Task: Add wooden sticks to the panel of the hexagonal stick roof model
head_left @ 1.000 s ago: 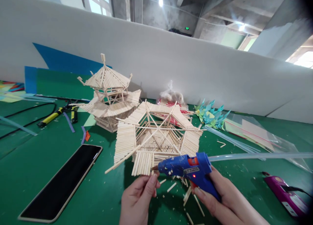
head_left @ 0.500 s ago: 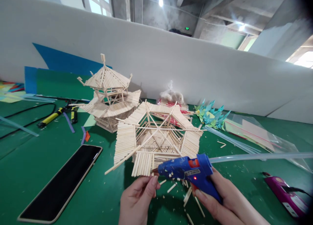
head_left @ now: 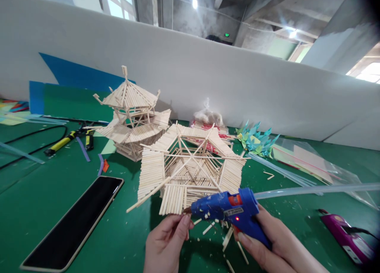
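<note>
My right hand grips a blue hot glue gun with a clear glue stick trailing to the right. Its nozzle points left at the near edge of a hexagonal roof made of wooden sticks, which lies on the green table. My left hand pinches a small wooden stick right at the nozzle tip, beside the roof's front panel. Short loose sticks lie scattered under the gun.
A two-tier stick pagoda stands behind the roof. A black phone lies at the left. Yellow-handled pliers and cables sit far left. Teal paper cranes, glue sticks, a plastic bag and a purple device lie right.
The glue gun and both hands have shifted very slightly; the nozzle stays at the roof's near edge with the left fingers beside it.
</note>
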